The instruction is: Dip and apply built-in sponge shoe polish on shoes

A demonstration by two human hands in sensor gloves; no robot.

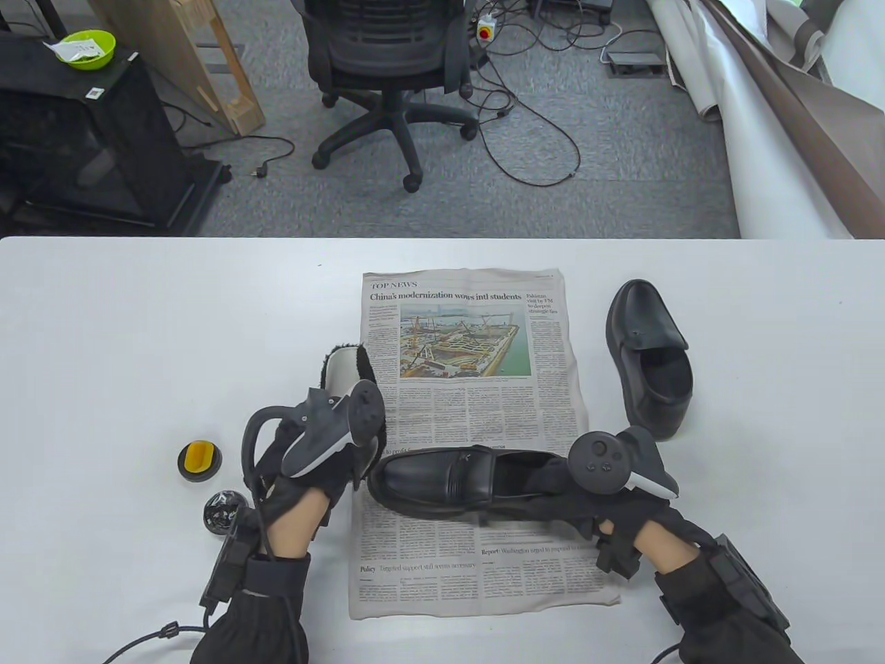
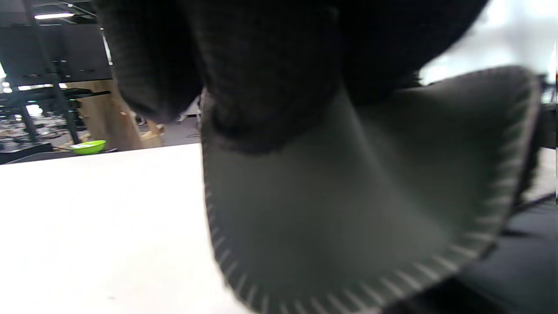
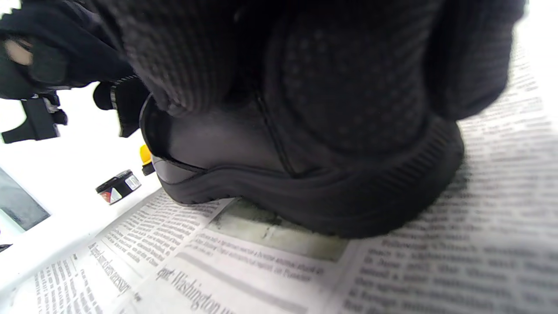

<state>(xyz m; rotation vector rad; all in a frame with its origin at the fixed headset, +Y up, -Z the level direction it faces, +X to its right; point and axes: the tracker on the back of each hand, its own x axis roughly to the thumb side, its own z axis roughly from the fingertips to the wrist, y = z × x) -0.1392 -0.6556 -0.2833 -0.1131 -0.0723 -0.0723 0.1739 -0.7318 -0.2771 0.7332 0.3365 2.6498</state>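
White table is carrying a newspaper [image 1: 477, 415]; the right hand [image 1: 608, 512] is gripping the shoe [image 1: 449, 481] by its heel on it; the left hand [image 1: 311, 470] is gripping a buffing mitt [image 1: 342, 370]; polish tin [image 1: 198, 461] is sitting open, second shoe [image 1: 650, 356] waiting.

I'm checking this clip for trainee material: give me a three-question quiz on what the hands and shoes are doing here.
1. True or false: both shoes lie on the newspaper.
2. Which hand grips the heel of the near shoe? A) left hand B) right hand
3. Fill in: the left hand holds a grey, stitched-edge ____ near that shoe's toe.

Key
1. False: the far shoe sits on the bare table, right of the paper.
2. B; the right wrist view shows its fingers wrapped over the heel.
3. Cloth or mitt. The polish tin and yellow-centred lid lie untouched at left.
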